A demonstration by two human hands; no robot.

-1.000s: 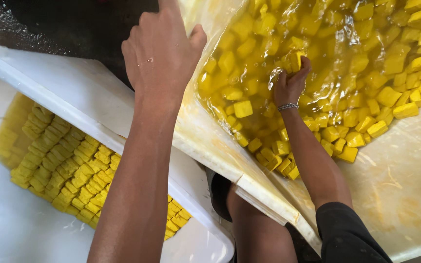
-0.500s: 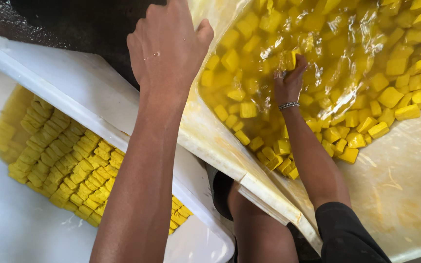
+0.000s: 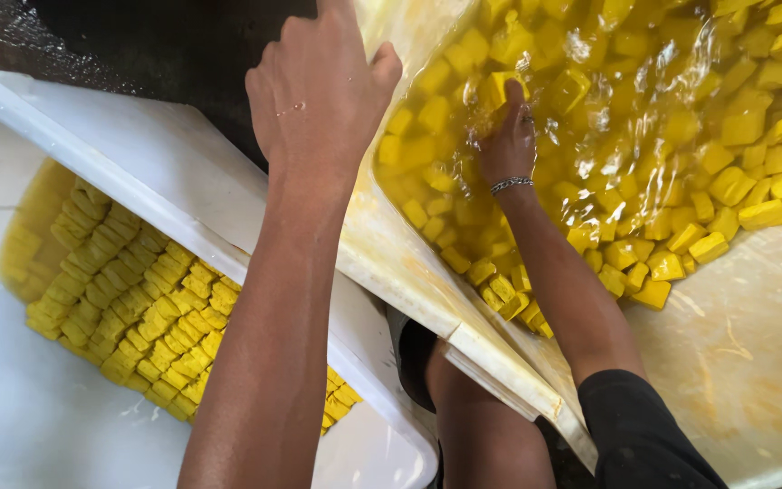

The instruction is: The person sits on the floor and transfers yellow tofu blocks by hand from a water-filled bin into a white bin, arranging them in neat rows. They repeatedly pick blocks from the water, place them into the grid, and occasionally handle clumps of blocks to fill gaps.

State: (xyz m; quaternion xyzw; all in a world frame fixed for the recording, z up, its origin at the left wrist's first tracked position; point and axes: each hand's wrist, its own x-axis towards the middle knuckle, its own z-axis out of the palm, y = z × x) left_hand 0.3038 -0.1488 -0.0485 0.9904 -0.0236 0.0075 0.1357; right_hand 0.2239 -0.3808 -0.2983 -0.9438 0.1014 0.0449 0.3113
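Observation:
My left hand [image 3: 319,86] rests on the rim of the stained tub [image 3: 409,272], fingers curled over its edge. My right hand [image 3: 506,136], with a bracelet at the wrist, is down in the water among many loose yellow blocks [image 3: 662,163]. Its fingers close around one yellow block [image 3: 502,86] at the surface. The water ripples around that hand.
On the left stands a white tub [image 3: 92,136] with several rows of yellow blocks [image 3: 128,290] stacked neatly on edge in its water. Dark wet ground [image 3: 138,36] lies beyond the tubs. My knee [image 3: 472,407] shows between the two tubs.
My right hand has slid a little further into the water among the blocks and still grips one. My left hand stays on the rim.

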